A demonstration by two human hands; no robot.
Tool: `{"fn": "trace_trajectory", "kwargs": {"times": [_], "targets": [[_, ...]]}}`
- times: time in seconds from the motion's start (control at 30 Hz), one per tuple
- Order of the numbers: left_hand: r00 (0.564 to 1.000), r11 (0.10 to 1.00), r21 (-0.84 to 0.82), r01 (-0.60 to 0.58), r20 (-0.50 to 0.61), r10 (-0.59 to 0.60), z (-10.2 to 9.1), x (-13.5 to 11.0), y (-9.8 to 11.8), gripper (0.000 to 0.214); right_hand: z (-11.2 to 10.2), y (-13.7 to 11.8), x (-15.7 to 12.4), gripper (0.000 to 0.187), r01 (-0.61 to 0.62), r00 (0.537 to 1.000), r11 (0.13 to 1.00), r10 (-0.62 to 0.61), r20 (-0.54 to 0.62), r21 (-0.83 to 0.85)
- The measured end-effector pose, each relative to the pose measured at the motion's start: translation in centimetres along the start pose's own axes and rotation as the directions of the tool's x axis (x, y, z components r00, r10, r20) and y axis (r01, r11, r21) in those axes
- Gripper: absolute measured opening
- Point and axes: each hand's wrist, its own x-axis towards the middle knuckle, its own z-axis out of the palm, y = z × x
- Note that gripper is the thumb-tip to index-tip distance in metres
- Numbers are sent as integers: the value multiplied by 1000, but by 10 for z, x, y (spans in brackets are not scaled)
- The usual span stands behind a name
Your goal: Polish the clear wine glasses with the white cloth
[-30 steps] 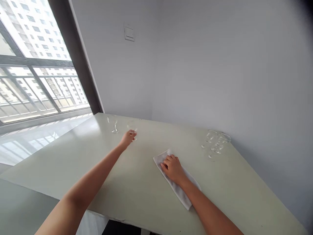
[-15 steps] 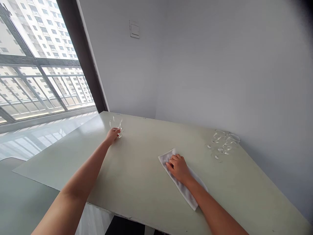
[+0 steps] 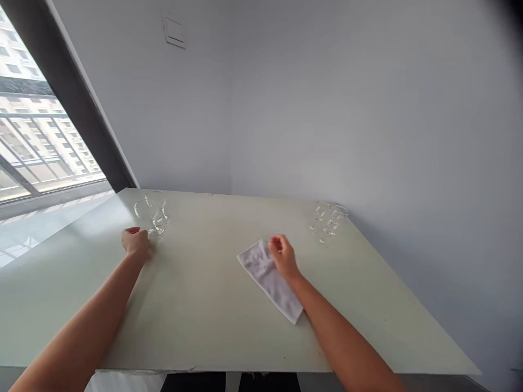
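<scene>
Two clear stemmed glasses stand close together at the table's far left, one nearer (image 3: 147,216) and one behind it (image 3: 160,206). My left hand (image 3: 136,242) rests on the table just in front of them, fingers curled in, apart from the glass and holding nothing. A white cloth (image 3: 267,276) lies flat near the middle of the table. My right hand (image 3: 281,255) hovers at the cloth's far right edge. Its fingers are bent inward and I see nothing in them.
Two more clear glasses (image 3: 329,216) stand at the far right near the wall. The pale table (image 3: 204,305) fills the corner between two grey walls. A window with a dark frame (image 3: 69,103) is on the left, and a switch plate (image 3: 175,31) on the wall.
My left hand set the glass down beside the other one, let go and drew back. My right hand lifted off the cloth. The view swung to the right.
</scene>
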Motion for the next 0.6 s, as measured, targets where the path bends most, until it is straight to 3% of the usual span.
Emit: {"fn": "trace_trajectory", "kwargs": {"times": [0.03, 0.07, 0.13, 0.2, 0.27, 0.33, 0.43, 0.5, 0.6], "targets": [[999, 999, -27, 18, -48, -19, -1, -4, -1, 33, -12, 4, 7, 17, -43, 982, 999, 48, -184, 27], [996, 997, -67, 30, -79, -35, -2, -9, -1, 31, -27, 9, 15, 18, -75, 926, 997, 82, -370, 35], [995, 987, -157, 29, -85, -43, -2, -20, 0, 27, -59, 25, 28, 19, -130, 749, 991, 123, -652, 38], [999, 974, -226, 1, -48, -12, 1, -33, 2, 25, -89, 46, 38, 28, -248, 581, 966, 211, -786, 76], [999, 966, -257, -33, 13, 38, 7, -48, 3, 24, -108, 67, 43, 39, -393, 515, 903, 370, -773, 170], [994, 957, -283, -58, 71, 82, 16, -67, 4, 24, -115, 83, 44, 46, -482, 534, 846, 490, -689, 228], [955, 949, -301, -94, 244, 172, 30, -103, 6, 27, -108, 97, 42, 47, -524, 633, 817, 562, -533, 239], [881, 950, -293, -108, 415, 228, 39, -131, 10, 29, -102, 102, 41, 41, -544, 686, 808, 584, -434, 227], [711, 965, -232, -118, 659, 246, 54, -172, 18, 33, -98, 104, 40, 33, -552, 734, 814, 577, -359, 180]]}}
